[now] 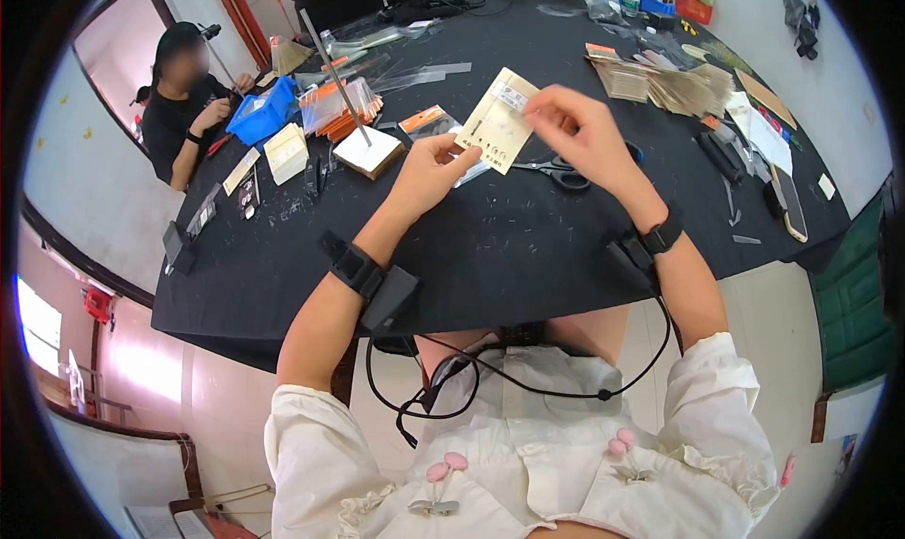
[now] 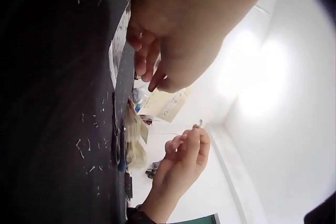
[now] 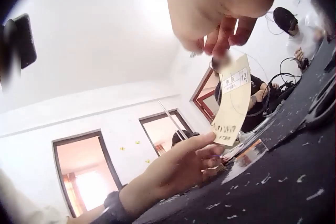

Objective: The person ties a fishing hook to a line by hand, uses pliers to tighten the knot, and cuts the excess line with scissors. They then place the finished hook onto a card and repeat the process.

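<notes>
My left hand pinches the lower left edge of a cream paper card, tilted above the black table. A white label marked 12 and a row of small dark marks show on the card's face. The right hand is beside the card's upper right edge, fingers curled. In the left wrist view its thumb and fingertip pinch a small pale bit, too small to identify. Scissors lie on the table below the right hand. An orange-topped clear packet lies behind the left hand.
A metal rod on a white-topped block stands left of my left hand. Farther left are a card stack and a blue bin. Brown card bundles lie back right, a phone at the right edge. Another person sits at the left.
</notes>
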`<state>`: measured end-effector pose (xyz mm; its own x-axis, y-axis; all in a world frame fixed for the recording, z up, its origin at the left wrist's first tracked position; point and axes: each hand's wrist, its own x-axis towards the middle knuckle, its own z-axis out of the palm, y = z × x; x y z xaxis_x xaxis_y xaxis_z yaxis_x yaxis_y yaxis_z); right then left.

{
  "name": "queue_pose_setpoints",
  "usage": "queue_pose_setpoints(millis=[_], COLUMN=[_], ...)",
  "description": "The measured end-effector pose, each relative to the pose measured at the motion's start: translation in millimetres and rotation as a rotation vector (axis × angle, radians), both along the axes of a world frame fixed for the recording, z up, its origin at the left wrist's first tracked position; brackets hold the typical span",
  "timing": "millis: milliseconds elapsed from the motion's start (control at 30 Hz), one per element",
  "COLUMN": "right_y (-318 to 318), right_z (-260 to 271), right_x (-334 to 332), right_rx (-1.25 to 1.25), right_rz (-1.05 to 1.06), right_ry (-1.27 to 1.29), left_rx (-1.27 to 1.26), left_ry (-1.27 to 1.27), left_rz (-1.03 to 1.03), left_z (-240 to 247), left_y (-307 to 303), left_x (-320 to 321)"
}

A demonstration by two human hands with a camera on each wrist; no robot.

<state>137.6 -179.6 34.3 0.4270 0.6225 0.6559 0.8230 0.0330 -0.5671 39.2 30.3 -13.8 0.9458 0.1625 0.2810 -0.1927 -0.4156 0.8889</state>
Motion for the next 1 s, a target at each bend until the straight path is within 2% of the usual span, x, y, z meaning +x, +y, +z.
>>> queue_pose_setpoints(millis=[100,200,267,367,1000], right_y=[3,4,3,4,4], right_z=[-8,-13,-13,-15,-16], right_x=[-5,-3,-6,-4,-3], right_rx=[-0.125,-0.151,-0.167,-0.154,-0.171], right_rz=[0.073,0.107,-0.042,-0.019,-0.038], right_ry=[0.029,-0.094,-0.313,-0.363,-0.372], left_rx=[0.102,0.201,0.211,0.246,0.324], left_ry=[-0.026,-0.004,-0.006,-0.027,-0.076], left_rz=[-0.025,-0.042,-0.047,-0.065,-0.096], left_z=[1,9,9,8,12], left_y=[-3,-8,-9,-10,-15], left_x=[-1,-5,-6,-7,-10])
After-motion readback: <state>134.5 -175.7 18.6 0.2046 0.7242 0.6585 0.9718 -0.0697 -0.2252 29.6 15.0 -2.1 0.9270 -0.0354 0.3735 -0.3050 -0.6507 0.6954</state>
